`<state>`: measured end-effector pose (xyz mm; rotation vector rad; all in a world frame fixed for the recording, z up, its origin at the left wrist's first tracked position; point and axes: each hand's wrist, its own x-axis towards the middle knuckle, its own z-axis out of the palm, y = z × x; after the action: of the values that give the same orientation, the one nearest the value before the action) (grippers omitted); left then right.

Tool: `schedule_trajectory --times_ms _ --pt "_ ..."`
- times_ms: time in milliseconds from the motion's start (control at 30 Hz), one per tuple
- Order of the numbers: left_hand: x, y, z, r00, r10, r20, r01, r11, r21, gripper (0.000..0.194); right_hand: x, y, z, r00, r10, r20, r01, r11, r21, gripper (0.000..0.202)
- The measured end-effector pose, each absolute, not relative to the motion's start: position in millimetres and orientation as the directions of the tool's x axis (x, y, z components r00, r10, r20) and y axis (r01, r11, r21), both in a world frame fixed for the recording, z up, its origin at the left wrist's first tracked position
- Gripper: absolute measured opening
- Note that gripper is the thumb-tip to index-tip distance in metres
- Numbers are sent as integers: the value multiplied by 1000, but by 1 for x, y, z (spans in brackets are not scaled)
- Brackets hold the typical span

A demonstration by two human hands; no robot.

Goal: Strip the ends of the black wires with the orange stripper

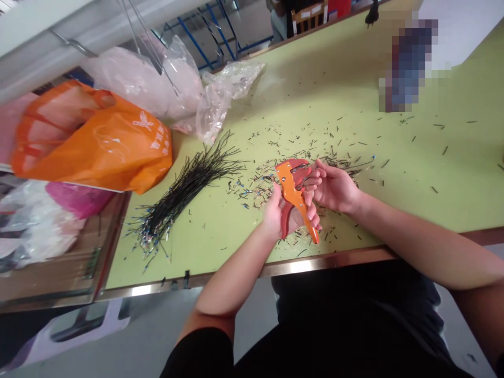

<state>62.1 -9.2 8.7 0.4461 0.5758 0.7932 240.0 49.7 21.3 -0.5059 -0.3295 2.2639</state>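
Note:
My left hand [273, 212] is wrapped round an orange and red wire stripping tool [290, 184], its jaws toward the back of the table. Close to the jaws on the right, the fingers of my right hand [334, 188] are bent together near the red part; whatever they pinch is too small to make out. Under and around both hands lie many short dark wire bits. A blue-tipped black wire [364, 164] lies just beyond my right hand. To the left rests a large bundle of black wires [185, 189] with blue and bare ends toward the front left.
An orange bag [118, 147] and clear plastic bags [216, 100] stand at the left and back left of the green table [413, 210]. A blurred-out object [411, 65] is at the back right. The table's metal edge [301, 266] runs before my body.

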Motion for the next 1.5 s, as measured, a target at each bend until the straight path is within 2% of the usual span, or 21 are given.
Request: schedule_trajectory --times_ms 200,433,633,800,1100,1267,1400,1500 --pt "60 -10 5 599 750 -281 -510 628 588 98 241 50 14 -679 710 -187 -598 -683 -419 49" --pt "61 -7 6 596 744 -303 -521 645 559 103 244 46 25 -646 705 -293 -607 -707 -363 49" --pt "59 -6 8 568 743 -354 -542 661 519 100 244 42 16 -687 692 -221 -522 -682 -513 49" --pt "60 -6 10 613 717 -331 -504 678 536 102 240 41 11 -650 724 -233 -503 -639 -582 49" --pt "55 -3 7 584 751 -309 -503 633 589 103 253 51 28 -548 785 -290 -641 -617 -458 48" --pt "56 -4 7 577 734 -357 -530 670 520 107 244 46 12 -676 709 -198 -515 -648 -561 43" --pt "58 -5 7 573 727 -378 -539 682 494 106 242 44 5 -676 716 -177 -502 -622 -601 37" --pt "57 -5 8 601 724 -338 -521 676 521 104 241 44 4 -654 735 -180 -513 -605 -608 32"
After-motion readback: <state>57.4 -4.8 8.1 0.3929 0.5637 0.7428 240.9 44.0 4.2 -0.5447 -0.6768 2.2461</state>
